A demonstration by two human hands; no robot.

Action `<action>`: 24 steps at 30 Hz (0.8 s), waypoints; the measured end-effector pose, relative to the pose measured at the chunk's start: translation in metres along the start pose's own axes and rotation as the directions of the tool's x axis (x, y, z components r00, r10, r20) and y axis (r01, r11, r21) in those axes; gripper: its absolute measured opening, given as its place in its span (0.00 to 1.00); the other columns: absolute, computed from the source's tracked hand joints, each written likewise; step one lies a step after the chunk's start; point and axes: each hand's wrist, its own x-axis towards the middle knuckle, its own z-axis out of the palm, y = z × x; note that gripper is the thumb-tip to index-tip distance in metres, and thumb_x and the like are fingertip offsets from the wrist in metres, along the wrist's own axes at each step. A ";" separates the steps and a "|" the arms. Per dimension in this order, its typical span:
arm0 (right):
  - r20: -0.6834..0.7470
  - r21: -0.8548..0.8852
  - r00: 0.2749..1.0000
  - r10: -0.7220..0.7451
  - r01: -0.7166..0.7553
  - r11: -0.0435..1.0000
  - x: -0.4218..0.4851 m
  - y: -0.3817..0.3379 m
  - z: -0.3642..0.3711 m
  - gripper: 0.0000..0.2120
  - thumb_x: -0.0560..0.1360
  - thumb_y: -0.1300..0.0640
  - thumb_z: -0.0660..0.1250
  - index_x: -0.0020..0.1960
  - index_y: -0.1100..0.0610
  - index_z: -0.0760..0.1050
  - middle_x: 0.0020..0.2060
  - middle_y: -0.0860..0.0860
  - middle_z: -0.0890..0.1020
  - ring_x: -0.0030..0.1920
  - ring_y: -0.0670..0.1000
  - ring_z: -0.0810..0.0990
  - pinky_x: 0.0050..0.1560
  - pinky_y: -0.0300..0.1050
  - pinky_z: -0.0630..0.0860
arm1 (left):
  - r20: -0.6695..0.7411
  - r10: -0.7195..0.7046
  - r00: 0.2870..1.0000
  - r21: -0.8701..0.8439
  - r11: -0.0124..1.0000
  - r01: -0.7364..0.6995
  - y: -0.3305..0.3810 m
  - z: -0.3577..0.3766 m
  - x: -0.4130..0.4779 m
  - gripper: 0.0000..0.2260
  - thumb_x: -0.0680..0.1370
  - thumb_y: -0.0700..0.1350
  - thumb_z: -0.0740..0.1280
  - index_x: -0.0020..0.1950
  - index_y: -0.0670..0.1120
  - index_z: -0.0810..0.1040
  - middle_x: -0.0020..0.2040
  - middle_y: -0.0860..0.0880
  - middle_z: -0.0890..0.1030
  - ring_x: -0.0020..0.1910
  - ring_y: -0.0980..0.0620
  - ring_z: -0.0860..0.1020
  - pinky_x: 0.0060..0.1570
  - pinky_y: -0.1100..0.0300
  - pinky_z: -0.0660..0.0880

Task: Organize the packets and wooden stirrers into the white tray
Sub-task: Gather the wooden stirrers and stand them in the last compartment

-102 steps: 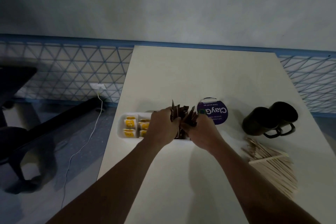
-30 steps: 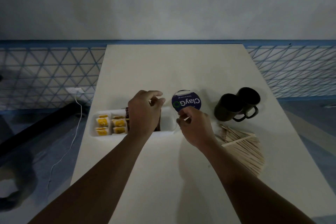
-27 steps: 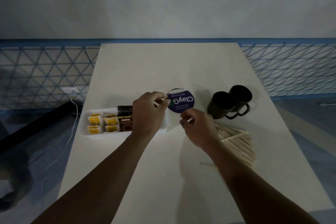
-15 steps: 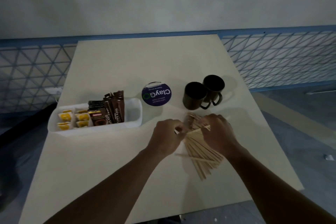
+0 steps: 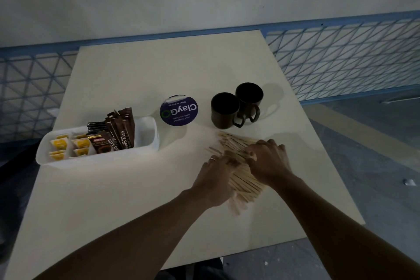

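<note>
Right of the long white plastic tray, on the cream tabletop, the left hand and right hand each curl their grip round the heap of pale wooden stirrers; brown packets stand inside the tray.

Reaches in with the bare left arm from 7 o'clock, stretched toward 1 o'clock, wrist nearly straight. Sets the left hand palm down, fingers curled against the 9 o'clock side of the wooden stirrers. Extends the bare right arm from 5 o'clock, angled toward 11 o'clock. Lays the right hand knuckles up, fingers bent down over the pile from its 3 o'clock side. Holds both hands close together, fingertips near each other at the 12 o'clock end.
</note>
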 end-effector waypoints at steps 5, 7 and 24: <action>0.009 0.055 1.000 -0.002 0.002 0.998 0.004 -0.001 -0.002 0.12 0.75 0.51 0.64 0.56 0.52 0.79 0.52 0.51 0.80 0.55 0.55 0.75 0.57 0.52 0.70 | -0.085 -0.006 0.996 0.064 0.998 0.011 -0.003 0.010 -0.002 0.27 0.71 0.40 0.72 0.68 0.53 0.69 0.71 0.52 0.66 0.65 0.44 0.68 0.63 0.53 0.68; 0.025 0.087 0.999 -0.022 0.020 0.996 0.007 -0.003 -0.001 0.13 0.74 0.49 0.65 0.55 0.53 0.79 0.52 0.51 0.79 0.54 0.54 0.76 0.56 0.52 0.72 | -0.143 -0.014 0.990 0.064 0.998 0.023 -0.003 0.012 -0.001 0.24 0.72 0.39 0.70 0.65 0.52 0.71 0.69 0.52 0.68 0.63 0.45 0.70 0.61 0.54 0.68; 0.065 0.110 0.995 -0.075 0.067 0.992 0.022 -0.017 0.002 0.06 0.77 0.55 0.60 0.43 0.54 0.74 0.45 0.55 0.80 0.47 0.58 0.78 0.40 0.45 0.66 | -0.184 -0.023 0.983 0.081 0.996 0.039 -0.006 0.001 0.015 0.05 0.73 0.45 0.71 0.47 0.49 0.83 0.52 0.51 0.81 0.57 0.51 0.72 0.53 0.59 0.61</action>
